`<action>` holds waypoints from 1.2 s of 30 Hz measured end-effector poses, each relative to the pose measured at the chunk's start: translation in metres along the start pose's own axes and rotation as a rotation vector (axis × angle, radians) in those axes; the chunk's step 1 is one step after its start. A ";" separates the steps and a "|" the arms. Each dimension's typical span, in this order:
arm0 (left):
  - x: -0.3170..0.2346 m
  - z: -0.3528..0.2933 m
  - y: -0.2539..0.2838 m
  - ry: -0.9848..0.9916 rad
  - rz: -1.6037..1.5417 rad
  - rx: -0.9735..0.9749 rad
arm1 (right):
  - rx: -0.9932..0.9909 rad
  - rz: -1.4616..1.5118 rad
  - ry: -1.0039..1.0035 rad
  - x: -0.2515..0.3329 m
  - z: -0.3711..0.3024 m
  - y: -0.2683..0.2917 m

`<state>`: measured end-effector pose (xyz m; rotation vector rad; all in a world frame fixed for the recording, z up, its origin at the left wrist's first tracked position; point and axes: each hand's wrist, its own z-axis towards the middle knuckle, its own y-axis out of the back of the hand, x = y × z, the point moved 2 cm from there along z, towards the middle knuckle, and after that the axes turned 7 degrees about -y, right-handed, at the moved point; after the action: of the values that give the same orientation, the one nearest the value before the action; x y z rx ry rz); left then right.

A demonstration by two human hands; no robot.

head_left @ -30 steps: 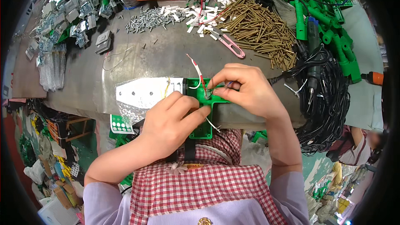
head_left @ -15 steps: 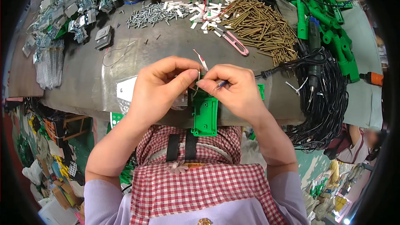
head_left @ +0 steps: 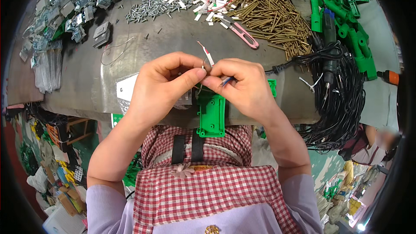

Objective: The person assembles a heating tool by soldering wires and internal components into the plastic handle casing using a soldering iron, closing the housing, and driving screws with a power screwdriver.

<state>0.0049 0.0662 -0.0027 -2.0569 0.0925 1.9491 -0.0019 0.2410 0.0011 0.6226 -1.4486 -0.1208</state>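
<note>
The left hand (head_left: 161, 81) pinches a thin pale wire (head_left: 203, 64); the right hand (head_left: 245, 83) grips a thin blue wire (head_left: 227, 80). An open, rectangular green plastic housing (head_left: 211, 113), partly hidden, extends past the grey table's (head_left: 167, 45) near edge.

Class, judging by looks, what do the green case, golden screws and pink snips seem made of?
Green case: likely moulded plastic, slightly glossy; even colour, posts formed inside.
Golden screws: metal, shiny; yellow glints suggest brass, or plating.
Pink snips: grey blades look metal; smooth handle, plastic or painted metal.
</note>
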 end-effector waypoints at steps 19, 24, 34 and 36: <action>-0.021 0.001 -0.010 -0.432 0.826 0.115 | 0.039 0.238 -0.102 0.001 0.003 0.022; -0.009 -0.003 -0.008 -0.091 0.336 -0.057 | 0.049 0.315 -0.144 -0.009 0.008 0.020; -0.006 0.000 -0.007 -0.107 0.298 -0.086 | 0.149 0.259 -0.240 0.001 0.007 0.017; -0.006 -0.001 -0.007 -0.083 0.286 -0.072 | 0.131 0.278 -0.212 0.001 0.008 0.016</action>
<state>0.0067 0.0715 0.0049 -2.1010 0.3183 2.2321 -0.0137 0.2520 0.0091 0.5195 -1.7444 0.1304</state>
